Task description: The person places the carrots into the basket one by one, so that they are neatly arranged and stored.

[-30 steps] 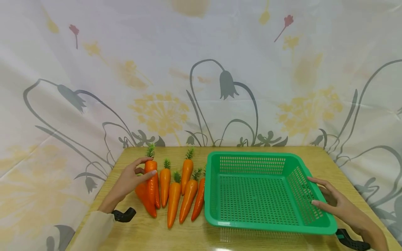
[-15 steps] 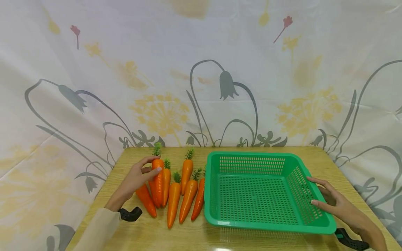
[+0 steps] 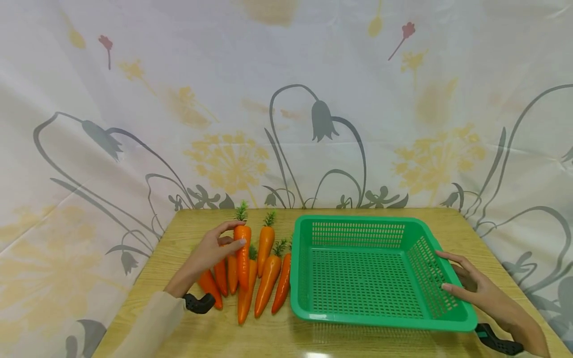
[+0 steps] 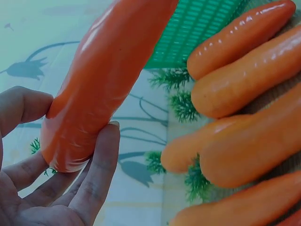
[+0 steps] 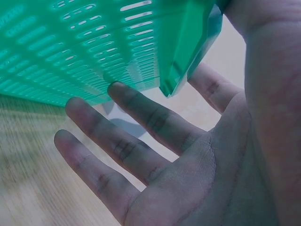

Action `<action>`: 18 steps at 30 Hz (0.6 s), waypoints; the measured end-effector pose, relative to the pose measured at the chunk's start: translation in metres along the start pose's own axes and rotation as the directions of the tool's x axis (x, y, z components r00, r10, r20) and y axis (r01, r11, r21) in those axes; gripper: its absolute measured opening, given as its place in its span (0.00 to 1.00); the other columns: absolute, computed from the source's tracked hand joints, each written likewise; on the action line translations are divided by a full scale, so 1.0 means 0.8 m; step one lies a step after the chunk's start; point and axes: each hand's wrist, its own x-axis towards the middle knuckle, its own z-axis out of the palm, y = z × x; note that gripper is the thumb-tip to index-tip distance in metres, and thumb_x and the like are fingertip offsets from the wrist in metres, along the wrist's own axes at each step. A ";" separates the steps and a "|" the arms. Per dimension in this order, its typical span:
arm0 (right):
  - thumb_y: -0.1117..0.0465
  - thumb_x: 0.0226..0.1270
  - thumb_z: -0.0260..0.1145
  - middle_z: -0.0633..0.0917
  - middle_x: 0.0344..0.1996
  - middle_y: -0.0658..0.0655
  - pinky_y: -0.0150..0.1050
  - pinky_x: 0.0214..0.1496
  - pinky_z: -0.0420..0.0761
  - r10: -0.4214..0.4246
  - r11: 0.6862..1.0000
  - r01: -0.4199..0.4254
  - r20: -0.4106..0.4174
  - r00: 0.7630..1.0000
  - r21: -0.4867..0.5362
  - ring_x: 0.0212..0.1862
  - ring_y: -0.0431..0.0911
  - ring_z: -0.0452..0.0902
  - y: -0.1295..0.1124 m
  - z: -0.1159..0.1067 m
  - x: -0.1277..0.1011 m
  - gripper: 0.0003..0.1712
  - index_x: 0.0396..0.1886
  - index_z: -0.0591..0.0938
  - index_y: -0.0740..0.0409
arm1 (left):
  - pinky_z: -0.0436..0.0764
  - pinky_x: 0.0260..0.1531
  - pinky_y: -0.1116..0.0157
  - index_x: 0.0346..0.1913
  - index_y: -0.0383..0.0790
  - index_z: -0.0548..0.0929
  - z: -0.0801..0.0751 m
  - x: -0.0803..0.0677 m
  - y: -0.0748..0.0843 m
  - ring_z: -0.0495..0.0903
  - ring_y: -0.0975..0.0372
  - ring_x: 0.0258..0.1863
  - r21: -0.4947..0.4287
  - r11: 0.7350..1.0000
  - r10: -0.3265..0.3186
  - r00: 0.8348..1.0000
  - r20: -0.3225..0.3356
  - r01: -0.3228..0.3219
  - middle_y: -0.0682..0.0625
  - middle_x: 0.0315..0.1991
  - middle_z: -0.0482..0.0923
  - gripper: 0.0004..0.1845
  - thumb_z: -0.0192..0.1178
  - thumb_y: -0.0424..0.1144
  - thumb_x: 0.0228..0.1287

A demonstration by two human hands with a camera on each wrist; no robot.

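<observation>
My left hand (image 3: 214,249) pinches an orange carrot (image 3: 242,256) near its leafy top, thumb on one side and fingers on the other. The carrot hangs tip down over the row of other carrots (image 3: 268,281), overlapping one of them. In the left wrist view the carrot's thick glossy end (image 4: 94,108) sits between the fingertips. At the right, my right hand (image 3: 483,291) grips the side rim of a green plastic basket (image 3: 380,322). Thumb and index finger lie over the rim; in the right wrist view the other fingers (image 5: 155,120) extend outside, below the rim.
Several glossy carrots with green tops lie on the wooden table (image 3: 215,333) left of the basket, the nearest one right beside its wall. A pale flower-printed cloth (image 3: 286,99) hangs behind and along both sides. Black straps (image 3: 199,303) sit at the wrists.
My left hand has carried the carrot to the right, from above the leftmost carrots to over the middle of the row. My right hand and the basket stay almost where they were.
</observation>
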 end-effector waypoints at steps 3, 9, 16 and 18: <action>0.64 0.83 0.55 0.48 0.76 0.39 0.36 0.49 0.81 0.006 1.000 -0.006 -0.006 1.000 -0.003 0.78 0.61 0.52 0.000 0.001 -0.001 0.41 0.85 0.47 0.43 | 0.82 0.50 0.41 0.73 0.51 0.72 0.007 0.005 0.003 0.84 0.52 0.48 -0.014 1.000 -0.006 1.000 0.014 0.006 0.43 0.74 0.63 0.30 0.67 0.46 0.72; 0.64 0.83 0.55 0.49 0.74 0.35 0.35 0.49 0.81 0.002 1.000 -0.002 -0.010 1.000 -0.002 0.72 0.29 0.56 -0.002 0.002 -0.003 0.41 0.85 0.47 0.43 | 0.82 0.48 0.39 0.72 0.54 0.73 0.019 0.011 0.011 0.84 0.51 0.46 -0.035 0.999 0.001 1.000 0.026 0.000 0.47 0.72 0.67 0.30 0.69 0.48 0.70; 0.64 0.83 0.55 0.46 0.76 0.38 0.50 0.52 0.82 0.009 1.000 -0.009 -0.002 1.000 -0.001 0.79 0.66 0.47 -0.002 0.001 0.000 0.42 0.85 0.46 0.43 | 0.85 0.45 0.45 0.71 0.52 0.74 0.034 0.022 0.018 0.84 0.50 0.44 -0.068 0.997 0.046 0.997 0.070 -0.041 0.48 0.70 0.68 0.30 0.70 0.46 0.69; 0.64 0.83 0.55 0.43 0.79 0.43 0.51 0.52 0.81 0.006 1.000 -0.006 0.002 1.000 -0.002 0.70 0.84 0.39 -0.002 0.001 0.001 0.42 0.85 0.45 0.43 | 0.85 0.43 0.46 0.71 0.54 0.74 0.038 0.025 0.019 0.84 0.49 0.44 -0.072 0.996 0.051 0.996 0.079 -0.045 0.48 0.68 0.71 0.29 0.70 0.47 0.69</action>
